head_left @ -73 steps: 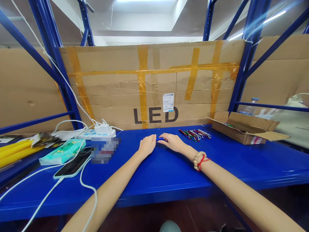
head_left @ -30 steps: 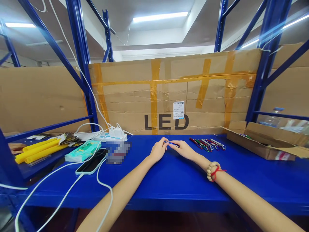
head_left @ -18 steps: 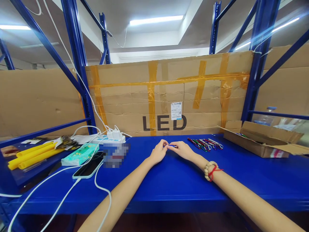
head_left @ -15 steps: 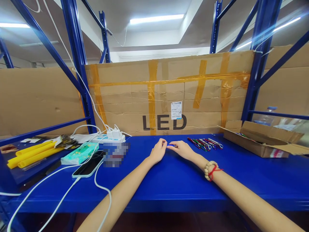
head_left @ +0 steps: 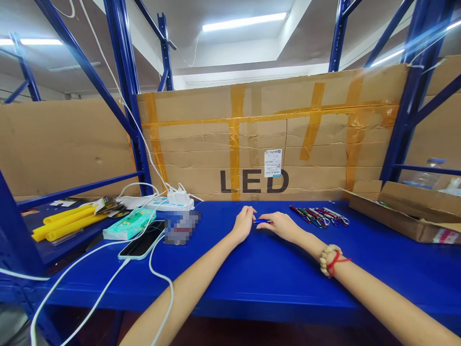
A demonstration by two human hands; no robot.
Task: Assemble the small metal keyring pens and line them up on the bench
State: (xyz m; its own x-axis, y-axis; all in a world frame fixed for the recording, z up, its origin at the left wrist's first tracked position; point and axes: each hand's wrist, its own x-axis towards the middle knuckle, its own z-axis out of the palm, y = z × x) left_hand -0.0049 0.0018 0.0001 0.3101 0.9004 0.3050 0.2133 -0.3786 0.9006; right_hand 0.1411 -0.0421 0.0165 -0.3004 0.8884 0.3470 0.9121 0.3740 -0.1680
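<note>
Both my hands rest on the blue shelf top (head_left: 252,278) in front of the cardboard sheet marked LED (head_left: 273,144). A small blue pen-like item (head_left: 262,221) lies level between them. My right hand (head_left: 284,226), with a bead bracelet and red string at the wrist, pinches its right end. My left hand (head_left: 244,224) has its fingers curled at the left end, touching or nearly touching it. A row of similar coloured items with clips (head_left: 319,216) lies just right of my right hand.
An open cardboard box (head_left: 403,211) sits at the far right. To the left lie a phone on a white cable (head_left: 142,242), a green tissue pack (head_left: 127,224), a power strip with chargers (head_left: 169,202) and yellow tubes (head_left: 65,223). Blue rack posts stand on both sides.
My hands have stayed together on the small blue item, which now lies a little lower and flatter. The camera has shifted slightly left and up.
</note>
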